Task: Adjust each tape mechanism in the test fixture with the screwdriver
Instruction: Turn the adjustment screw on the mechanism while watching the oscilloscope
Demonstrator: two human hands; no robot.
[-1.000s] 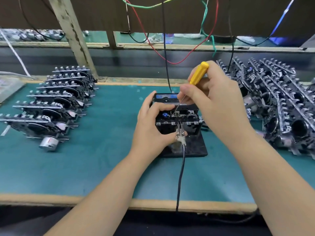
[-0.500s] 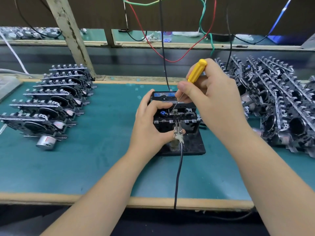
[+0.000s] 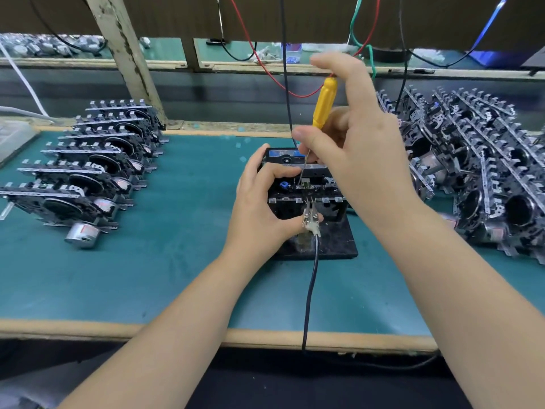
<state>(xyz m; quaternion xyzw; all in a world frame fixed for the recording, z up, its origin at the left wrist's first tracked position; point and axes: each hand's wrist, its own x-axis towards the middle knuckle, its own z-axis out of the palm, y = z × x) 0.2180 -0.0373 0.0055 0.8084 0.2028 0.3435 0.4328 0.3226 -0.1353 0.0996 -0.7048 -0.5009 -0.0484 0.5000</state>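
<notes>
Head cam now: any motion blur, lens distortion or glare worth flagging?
Head view: the right hand shows motion blur at its raised fingertips; the yellow screwdriver and left hand stay fairly sharp. Wide-angle distortion bows the bench edge. Soft, even light; small glints on the mechanisms at right.

I am looking down at an electronics assembly workbench in a small factory or workshop. Rows of identical tape mechanisms (image 3: 88, 169) are standing lined up on a green mat (image 3: 182, 261) to my left, and more are lying heaped (image 3: 483, 178) to my right. Coloured wires (image 3: 265, 63) are hanging over a second bench (image 3: 165, 51) behind.
</notes>
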